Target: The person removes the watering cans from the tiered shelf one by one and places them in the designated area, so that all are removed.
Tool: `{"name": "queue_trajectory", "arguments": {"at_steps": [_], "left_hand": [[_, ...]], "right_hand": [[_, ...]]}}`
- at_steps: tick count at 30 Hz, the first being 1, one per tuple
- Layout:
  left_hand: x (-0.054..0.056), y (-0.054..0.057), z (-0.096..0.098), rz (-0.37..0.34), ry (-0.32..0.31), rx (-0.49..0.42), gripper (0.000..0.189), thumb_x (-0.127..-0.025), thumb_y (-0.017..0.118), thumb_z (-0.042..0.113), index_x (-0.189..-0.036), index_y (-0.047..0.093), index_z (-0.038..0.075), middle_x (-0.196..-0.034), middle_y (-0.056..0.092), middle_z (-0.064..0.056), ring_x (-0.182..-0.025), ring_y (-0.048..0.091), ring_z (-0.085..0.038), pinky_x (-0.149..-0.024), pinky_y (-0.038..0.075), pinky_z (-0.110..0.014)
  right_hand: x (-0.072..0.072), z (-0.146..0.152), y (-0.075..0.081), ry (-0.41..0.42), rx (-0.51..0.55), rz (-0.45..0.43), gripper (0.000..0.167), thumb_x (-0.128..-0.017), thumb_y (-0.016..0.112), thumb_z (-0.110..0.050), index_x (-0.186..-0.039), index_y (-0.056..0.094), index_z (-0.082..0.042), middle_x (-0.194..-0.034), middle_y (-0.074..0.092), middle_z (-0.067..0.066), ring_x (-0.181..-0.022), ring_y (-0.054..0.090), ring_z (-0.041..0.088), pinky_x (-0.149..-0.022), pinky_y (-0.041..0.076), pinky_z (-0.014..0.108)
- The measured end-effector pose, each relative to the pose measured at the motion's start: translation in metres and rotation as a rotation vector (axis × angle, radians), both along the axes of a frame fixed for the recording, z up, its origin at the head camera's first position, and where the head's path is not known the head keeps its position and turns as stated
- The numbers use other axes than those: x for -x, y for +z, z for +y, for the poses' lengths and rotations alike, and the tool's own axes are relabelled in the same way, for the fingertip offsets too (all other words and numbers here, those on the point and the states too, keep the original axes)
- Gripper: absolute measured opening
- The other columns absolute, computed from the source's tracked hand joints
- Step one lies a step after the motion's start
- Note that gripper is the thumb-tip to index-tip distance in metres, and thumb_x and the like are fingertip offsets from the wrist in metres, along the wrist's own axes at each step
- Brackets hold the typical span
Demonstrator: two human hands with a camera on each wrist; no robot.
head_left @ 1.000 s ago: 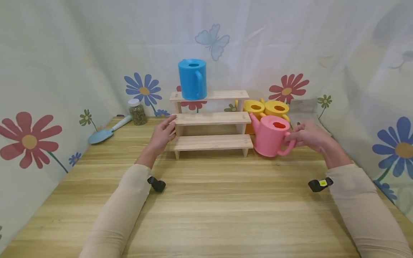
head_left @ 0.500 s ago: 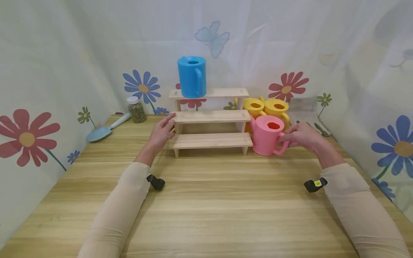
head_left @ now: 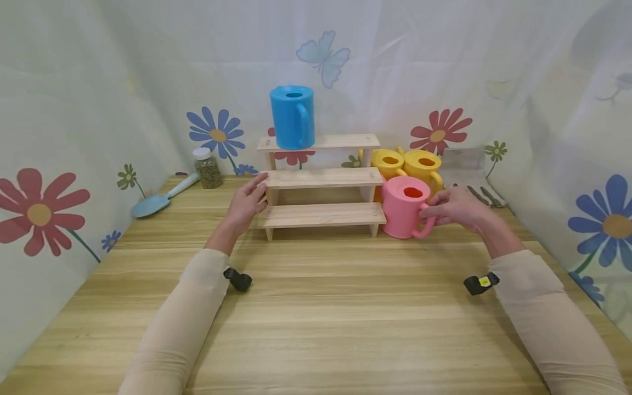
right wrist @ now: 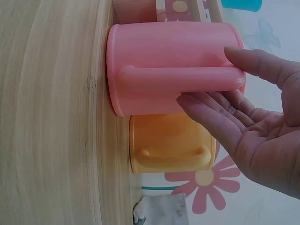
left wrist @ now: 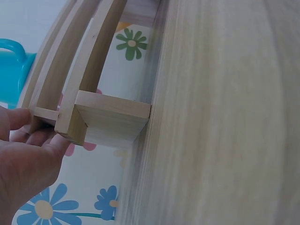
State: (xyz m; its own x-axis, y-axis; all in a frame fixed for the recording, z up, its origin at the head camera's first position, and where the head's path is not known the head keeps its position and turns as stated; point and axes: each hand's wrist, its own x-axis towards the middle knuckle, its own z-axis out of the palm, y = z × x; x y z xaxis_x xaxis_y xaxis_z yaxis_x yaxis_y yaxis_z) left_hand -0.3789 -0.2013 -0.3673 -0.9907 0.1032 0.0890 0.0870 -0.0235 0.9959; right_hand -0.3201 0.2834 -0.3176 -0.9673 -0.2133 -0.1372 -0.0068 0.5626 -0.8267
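My left hand (head_left: 245, 204) holds the left end of a three-step wooden shelf (head_left: 323, 215) at its middle step. In the left wrist view, the thumb lies on one side of the board and the fingers (left wrist: 40, 137) curl around the other. At the shelf's right end stands a pink watering can (head_left: 402, 211), upright, with its spout mostly hidden. My right hand (head_left: 456, 208) pinches its handle (right wrist: 183, 78) between thumb and fingers. A blue watering can (head_left: 288, 122) stands on the top step, toward the left, handle facing forward.
Two yellow watering cans (head_left: 422, 162) stand behind the pink one, partly hidden. A grey cloth-like piece (head_left: 464, 164) with dark-ended tools lies at the back right. A blue trowel (head_left: 153, 204) and a lidded jar of dried herbs (head_left: 208, 169) are at the back left.
The pink watering can has moved left against the shelf's right end, my right hand travelling with it on the handle. My left hand has stayed at the shelf.
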Motion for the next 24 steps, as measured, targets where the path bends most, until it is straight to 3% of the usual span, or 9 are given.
{"name": "queue_trajectory", "arguments": {"at_steps": [24], "left_hand": [[0.0006,-0.0001,-0.0005,-0.007,-0.007,-0.015,0.050,-0.109,0.042,0.025,-0.158,0.034,0.018,-0.165,0.019,-0.012,-0.149,0.021,-0.030,-0.117,0.029,-0.044]], "right_hand": [[0.0029,0.0020,-0.0012,0.012,-0.017,0.021,0.045,-0.095,0.073,-0.026,-0.121,0.061,0.009,-0.117,0.061,0.020,-0.097,0.068,0.027,-0.090,0.057,0.044]]}}
